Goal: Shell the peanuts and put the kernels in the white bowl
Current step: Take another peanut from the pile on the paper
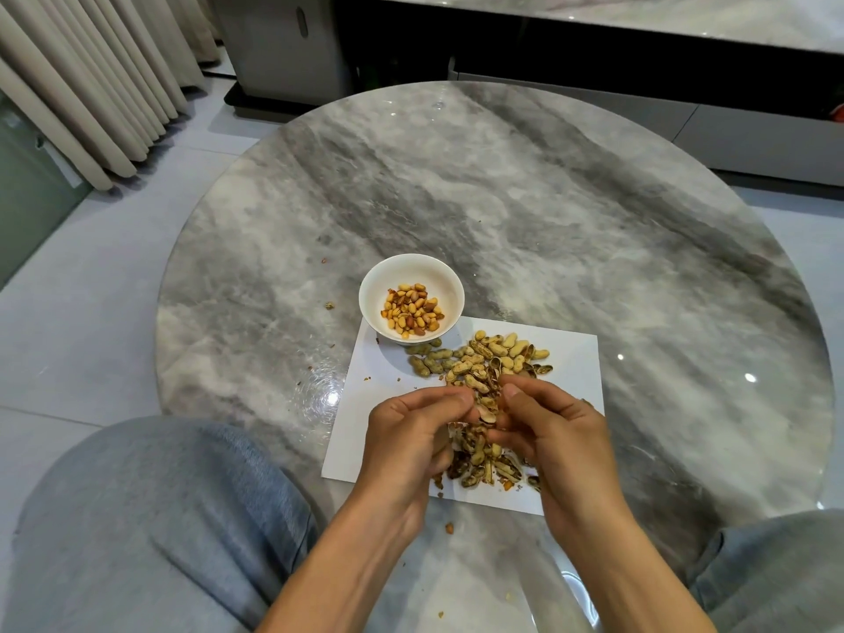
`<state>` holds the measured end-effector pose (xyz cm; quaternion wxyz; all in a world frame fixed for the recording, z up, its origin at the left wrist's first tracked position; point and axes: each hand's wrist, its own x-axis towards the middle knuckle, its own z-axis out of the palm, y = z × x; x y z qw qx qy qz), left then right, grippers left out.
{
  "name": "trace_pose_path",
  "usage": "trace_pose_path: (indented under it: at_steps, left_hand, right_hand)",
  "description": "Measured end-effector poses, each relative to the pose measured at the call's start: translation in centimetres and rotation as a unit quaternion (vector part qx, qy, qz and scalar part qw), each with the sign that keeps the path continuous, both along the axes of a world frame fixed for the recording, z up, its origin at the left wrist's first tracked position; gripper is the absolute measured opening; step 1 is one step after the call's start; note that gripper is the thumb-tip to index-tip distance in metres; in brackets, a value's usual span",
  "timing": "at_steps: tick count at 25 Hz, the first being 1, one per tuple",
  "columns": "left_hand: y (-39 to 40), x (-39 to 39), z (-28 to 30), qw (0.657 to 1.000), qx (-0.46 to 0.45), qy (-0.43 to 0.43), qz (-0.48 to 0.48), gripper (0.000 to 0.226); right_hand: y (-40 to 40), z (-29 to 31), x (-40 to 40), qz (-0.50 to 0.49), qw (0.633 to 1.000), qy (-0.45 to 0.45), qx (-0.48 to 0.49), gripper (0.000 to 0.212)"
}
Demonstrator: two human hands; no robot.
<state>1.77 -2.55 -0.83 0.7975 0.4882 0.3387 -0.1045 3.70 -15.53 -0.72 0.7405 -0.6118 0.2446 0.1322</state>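
Peanut (487, 415) sits pinched between left hand (411, 438) and right hand (550, 431), near of the bowl (379, 285).

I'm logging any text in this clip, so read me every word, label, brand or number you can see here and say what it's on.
None: no readable text shows in this view.
The white sheet of paper under the peanuts is blank where it shows.
The white bowl bears no mark or print.
The marble table shows only veining.
The cabinet behind has a dark oval, no legible lettering.
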Motion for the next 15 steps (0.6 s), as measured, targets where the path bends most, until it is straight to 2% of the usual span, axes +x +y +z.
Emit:
trace_pose_path:
  at_steps: [5,8,11,13,15]
  left_hand:
    - [-0.2,-0.19,0.08,1.0,-0.009,-0.016,-0.009,0.012]
    - [-0.19,-0.38,0.32,0.992,0.101,-0.066,-0.028,0.017]
    - [-0.27,-0.54,0.43,0.949,0.263,-0.155,-0.076,0.024]
    - [-0.27,-0.53,0.28,0.939,0.29,-0.165,-0.083,0.024]
    - [-0.01,-0.39,-0.02,0.955,0.262,-0.127,-0.063,0.023]
  right_hand:
    - [0.63,-0.02,-0.45,0.044,0.997,0.042,0.053,0.017]
    - [0.57,0.11,-0.38,0.029,0.985,0.084,0.145,0.019]
    - [0.64,0.18,-0.31,0.011,0.974,0.108,0.199,0.022]
    - [0.68,0.04,-0.31,-0.01,0.968,0.119,0.219,0.022]
    - [0.59,0.02,-0.25,-0.031,0.961,0.133,0.24,0.021]
